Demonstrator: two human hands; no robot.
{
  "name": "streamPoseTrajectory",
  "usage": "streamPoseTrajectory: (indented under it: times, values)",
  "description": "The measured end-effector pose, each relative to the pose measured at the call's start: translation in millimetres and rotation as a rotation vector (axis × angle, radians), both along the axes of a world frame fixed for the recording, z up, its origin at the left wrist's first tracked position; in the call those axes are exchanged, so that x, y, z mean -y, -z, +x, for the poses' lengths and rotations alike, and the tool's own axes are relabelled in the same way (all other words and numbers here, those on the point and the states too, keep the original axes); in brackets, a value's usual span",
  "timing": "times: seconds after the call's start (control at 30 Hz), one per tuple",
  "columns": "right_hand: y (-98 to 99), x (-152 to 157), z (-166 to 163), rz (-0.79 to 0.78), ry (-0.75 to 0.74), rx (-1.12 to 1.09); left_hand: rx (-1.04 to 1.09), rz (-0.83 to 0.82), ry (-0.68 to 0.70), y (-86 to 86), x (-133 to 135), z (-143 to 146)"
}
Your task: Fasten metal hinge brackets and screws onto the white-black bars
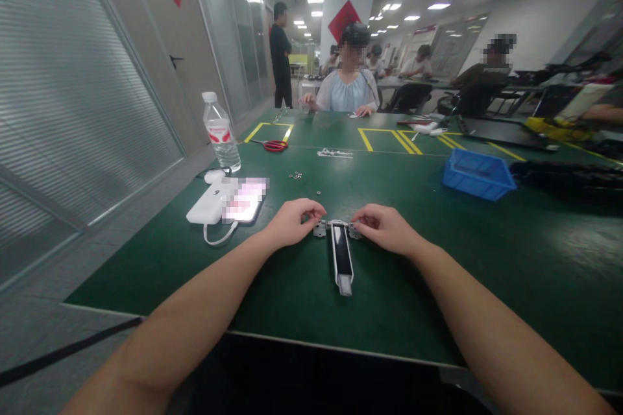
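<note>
A long black and silver metal part (342,256) lies on the green table (438,259), pointing toward me, with small metal pieces at its far end. My left hand (293,220) has its fingers curled and pinches the small metal piece on the left of that end. My right hand (384,227) is closed the same way on the small piece at the right of that end. Both forearms rest low over the table's near edge.
A white power bank (209,206) with a cable and a phone lie at left, behind them a water bottle (221,133). Small loose metal bits (294,175), red scissors (275,145) and a blue bin (477,173) sit farther back. A person sits across the table.
</note>
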State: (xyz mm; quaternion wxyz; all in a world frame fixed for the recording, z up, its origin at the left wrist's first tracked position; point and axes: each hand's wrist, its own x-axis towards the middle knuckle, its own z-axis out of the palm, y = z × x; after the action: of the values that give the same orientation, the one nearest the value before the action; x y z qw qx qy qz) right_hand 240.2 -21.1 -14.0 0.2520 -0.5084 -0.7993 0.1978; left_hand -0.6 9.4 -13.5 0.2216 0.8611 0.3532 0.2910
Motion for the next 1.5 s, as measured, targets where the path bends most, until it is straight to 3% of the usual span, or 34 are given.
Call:
streamPoseTrajectory:
  times: [0.67, 1.13, 1.5]
  values:
    - [-1.2, 0.7, -2.1, 0.000, -0.023, 0.064, 0.049, -0.214, -0.004, 1.2, 0.2, 1.9]
    - [2.0, -0.8, -0.9, 0.008, -0.029, 0.070, -0.055, -0.008, -0.028, 3.8, -1.0, 1.3]
    - [1.5, -0.6, -1.5, 0.002, -0.038, 0.066, -0.064, -0.037, -0.044, -3.6, 3.8, 0.6]
